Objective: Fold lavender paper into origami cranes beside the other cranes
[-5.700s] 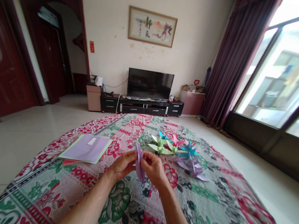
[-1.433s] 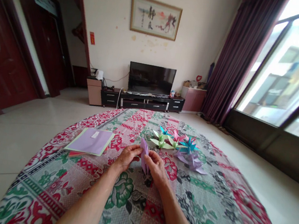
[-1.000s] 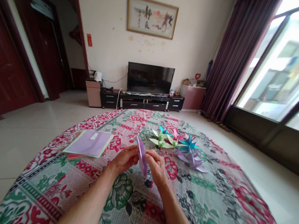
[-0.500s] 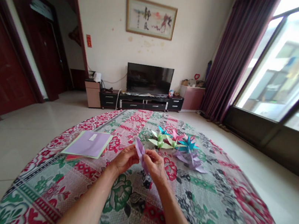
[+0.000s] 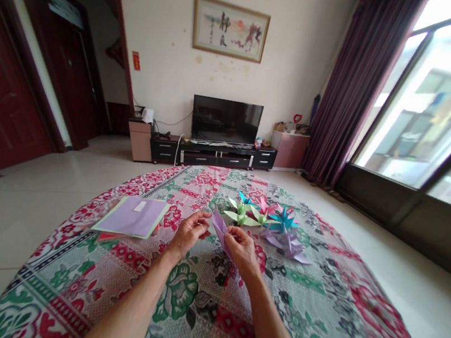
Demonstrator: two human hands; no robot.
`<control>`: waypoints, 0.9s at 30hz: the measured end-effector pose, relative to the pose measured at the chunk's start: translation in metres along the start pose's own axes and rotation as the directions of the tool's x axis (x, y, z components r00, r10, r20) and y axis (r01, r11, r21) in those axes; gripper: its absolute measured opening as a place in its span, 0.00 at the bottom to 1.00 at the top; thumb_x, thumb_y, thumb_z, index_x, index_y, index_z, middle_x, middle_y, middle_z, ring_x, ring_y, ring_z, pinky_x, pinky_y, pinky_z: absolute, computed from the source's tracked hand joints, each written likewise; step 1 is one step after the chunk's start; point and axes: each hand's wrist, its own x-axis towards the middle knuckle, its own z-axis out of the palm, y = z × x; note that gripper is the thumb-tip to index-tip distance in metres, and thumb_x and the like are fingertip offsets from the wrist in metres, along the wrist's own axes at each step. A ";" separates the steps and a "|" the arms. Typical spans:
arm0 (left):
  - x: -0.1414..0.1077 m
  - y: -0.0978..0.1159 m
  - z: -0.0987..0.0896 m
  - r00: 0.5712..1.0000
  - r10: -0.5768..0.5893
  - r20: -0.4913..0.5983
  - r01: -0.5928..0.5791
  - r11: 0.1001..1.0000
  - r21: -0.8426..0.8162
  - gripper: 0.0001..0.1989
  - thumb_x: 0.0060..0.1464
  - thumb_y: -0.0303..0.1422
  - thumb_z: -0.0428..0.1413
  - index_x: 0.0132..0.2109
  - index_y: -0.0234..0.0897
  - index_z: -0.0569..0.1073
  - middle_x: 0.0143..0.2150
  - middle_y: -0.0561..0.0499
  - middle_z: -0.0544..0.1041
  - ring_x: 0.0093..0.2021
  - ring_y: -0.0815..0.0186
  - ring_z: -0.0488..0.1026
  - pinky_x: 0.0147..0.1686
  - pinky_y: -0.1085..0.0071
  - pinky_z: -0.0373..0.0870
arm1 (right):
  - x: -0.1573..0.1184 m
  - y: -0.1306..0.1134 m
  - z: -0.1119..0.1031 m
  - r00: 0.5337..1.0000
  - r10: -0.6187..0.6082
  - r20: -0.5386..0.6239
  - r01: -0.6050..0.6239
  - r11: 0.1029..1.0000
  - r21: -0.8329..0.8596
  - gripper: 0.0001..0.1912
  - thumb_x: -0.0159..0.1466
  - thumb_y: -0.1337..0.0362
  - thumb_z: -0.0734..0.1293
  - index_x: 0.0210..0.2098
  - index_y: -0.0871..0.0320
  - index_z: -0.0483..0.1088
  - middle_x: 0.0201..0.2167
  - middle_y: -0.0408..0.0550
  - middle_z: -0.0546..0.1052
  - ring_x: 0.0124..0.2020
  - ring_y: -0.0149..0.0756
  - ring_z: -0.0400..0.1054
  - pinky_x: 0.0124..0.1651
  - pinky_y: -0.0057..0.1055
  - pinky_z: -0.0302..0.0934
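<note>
Presently found purple paper [image 5: 219, 226] folded into a narrow, pointed form and raised above the cloth-covered table [image 5: 312, 323], between both hands. Noted right hand [image 5: 241, 246] grasping the paper between thumb and fingers, on the side toward the right. Noted left hand [image 5: 190, 233] just beside the paper's far point, apart from it, with half-curled fingers and a released grip. Recorded folded shapes [image 5: 284, 221] beyond and to the right, in green, blue, pink and purple, set close together. Recorded stacked sheets [image 5: 130, 221] to the left, purple uppermost over pale green, bearing a white slip [image 5: 139, 206]. Observed past the table: TV [image 5: 226, 121], dark-screened, on a black cabinet [image 5: 199, 157], beneath a framed picture [image 5: 229, 27].
</note>
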 end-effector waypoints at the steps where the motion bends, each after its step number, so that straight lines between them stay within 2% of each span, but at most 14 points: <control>1: 0.001 -0.001 -0.002 0.998 0.052 -0.030 -0.050 0.996 0.070 0.11 0.43 0.30 0.57 0.38 0.36 0.72 0.25 0.56 0.69 0.23 0.72 0.68 0.25 0.77 0.63 | 0.002 0.002 -0.003 1.000 -0.005 0.014 0.005 1.000 -0.024 0.14 0.49 0.56 0.66 0.29 0.61 0.70 0.16 0.39 0.66 0.17 0.24 0.54 0.20 0.22 0.47; 3: 0.003 -0.002 -0.005 0.985 0.156 -0.072 -0.140 0.971 0.195 0.08 0.42 0.29 0.56 0.34 0.36 0.74 0.23 0.56 0.67 0.23 0.73 0.64 0.25 0.77 0.61 | 0.005 0.007 -0.009 0.999 -0.009 0.038 0.013 0.995 -0.099 0.14 0.50 0.56 0.66 0.29 0.61 0.71 0.17 0.39 0.67 0.18 0.24 0.55 0.20 0.23 0.47; 6: 0.002 -0.001 -0.004 0.963 0.256 -0.087 -0.219 0.929 0.299 0.07 0.41 0.27 0.56 0.32 0.37 0.76 0.27 0.53 0.70 0.27 0.71 0.65 0.28 0.76 0.62 | 0.007 0.009 -0.012 0.999 -0.004 0.042 0.010 0.987 -0.163 0.12 0.50 0.58 0.65 0.28 0.61 0.71 0.18 0.39 0.67 0.18 0.25 0.55 0.21 0.23 0.48; 11: -0.003 0.001 0.004 0.959 0.283 -0.032 -0.249 0.889 0.385 0.19 0.41 0.27 0.56 0.45 0.39 0.73 0.42 0.48 0.71 0.34 0.68 0.69 0.30 0.75 0.66 | 0.005 0.003 -0.009 0.997 0.028 0.068 -0.020 0.994 -0.109 0.12 0.50 0.58 0.65 0.27 0.62 0.70 0.19 0.39 0.66 0.19 0.24 0.55 0.21 0.22 0.48; 16: -0.004 -0.003 0.005 0.952 0.298 0.065 -0.298 0.864 0.406 0.28 0.45 0.25 0.51 0.56 0.41 0.63 0.56 0.45 0.63 0.41 0.68 0.69 0.32 0.75 0.69 | 0.002 -0.002 -0.010 0.987 0.094 0.130 -0.090 0.995 -0.037 0.13 0.51 0.57 0.64 0.28 0.62 0.68 0.18 0.38 0.63 0.18 0.23 0.51 0.20 0.21 0.45; 19: -0.003 -0.003 0.003 0.942 0.322 0.089 -0.328 0.838 0.437 0.30 0.45 0.23 0.49 0.58 0.42 0.62 0.59 0.45 0.60 0.47 0.65 0.67 0.34 0.74 0.69 | 0.004 -0.003 -0.013 0.990 0.042 0.134 -0.025 0.992 -0.127 0.12 0.51 0.58 0.63 0.27 0.62 0.69 0.19 0.39 0.65 0.20 0.24 0.53 0.22 0.22 0.47; 23: -0.003 0.001 0.001 0.928 0.340 0.152 -0.368 0.771 0.519 0.28 0.41 0.21 0.47 0.52 0.40 0.69 0.58 0.47 0.63 0.56 0.60 0.61 0.43 0.69 0.67 | 0.008 0.002 -0.020 0.982 -0.060 0.180 0.117 0.939 -0.323 0.11 0.52 0.61 0.62 0.28 0.62 0.71 0.22 0.41 0.69 0.22 0.25 0.57 0.25 0.22 0.51; 25: -0.004 0.004 0.000 0.950 0.276 0.143 -0.310 0.812 0.495 0.26 0.41 0.22 0.47 0.50 0.38 0.71 0.54 0.48 0.68 0.54 0.60 0.63 0.46 0.68 0.65 | 0.011 0.006 -0.022 0.978 -0.071 0.194 0.138 0.925 -0.354 0.11 0.53 0.61 0.62 0.29 0.62 0.72 0.22 0.41 0.69 0.22 0.26 0.57 0.25 0.22 0.51; 27: -0.005 0.008 0.001 0.980 0.169 0.108 -0.199 0.892 0.407 0.24 0.44 0.25 0.47 0.50 0.36 0.71 0.48 0.48 0.73 0.48 0.61 0.67 0.46 0.68 0.65 | 0.013 0.009 -0.024 0.975 -0.065 0.210 0.136 0.929 -0.344 0.11 0.53 0.61 0.62 0.30 0.61 0.72 0.21 0.41 0.69 0.22 0.25 0.57 0.24 0.22 0.50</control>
